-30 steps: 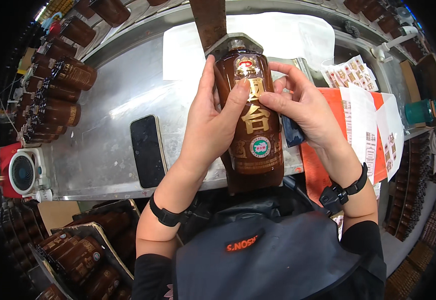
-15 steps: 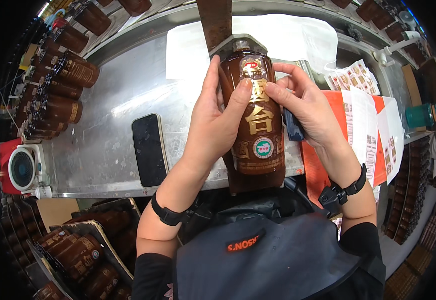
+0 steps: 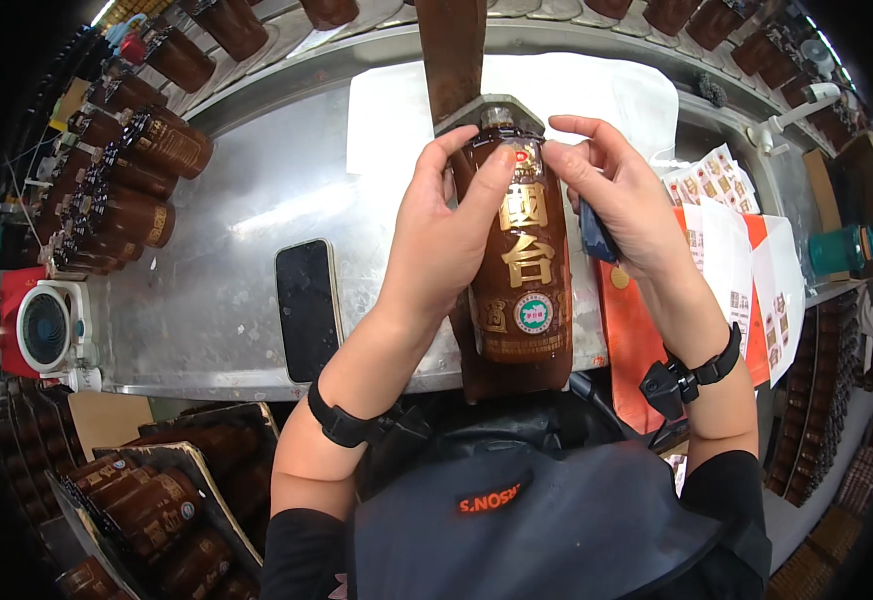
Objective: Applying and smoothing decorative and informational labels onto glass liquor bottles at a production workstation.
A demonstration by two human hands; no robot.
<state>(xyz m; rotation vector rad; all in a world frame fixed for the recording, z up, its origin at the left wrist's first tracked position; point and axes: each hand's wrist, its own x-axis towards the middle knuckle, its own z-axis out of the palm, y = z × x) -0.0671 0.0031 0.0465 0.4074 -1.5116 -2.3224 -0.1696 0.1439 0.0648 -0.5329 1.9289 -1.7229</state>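
A brown bottle (image 3: pixel 522 335) with gold characters and a round green-and-white emblem lies on its back in front of me, its neck pointing away. Beneath it runs a long brown support (image 3: pixel 454 50) with a grey angled piece at the neck end. My left hand (image 3: pixel 447 220) is closed round the bottle's left shoulder, thumb pressed near the small red mark at the top. At the right shoulder, my right hand (image 3: pixel 622 195) has its thumb against the bottle and its index finger lifted away. A dark blue flat piece (image 3: pixel 595 232) is tucked under its other fingers.
A phone (image 3: pixel 307 310) lies on the metal table left of the bottle. Sheets of printed stickers (image 3: pixel 712 180) and an orange sheet (image 3: pixel 637 345) lie to the right. Brown bottles (image 3: pixel 137 215) line the left and far edges. A small fan (image 3: pixel 45 325) stands at far left.
Both hands have slid up the bottle, thumbs going from the large upper character to the small mark near the neck. The right index finger has lifted off. The whole view has shifted slightly.
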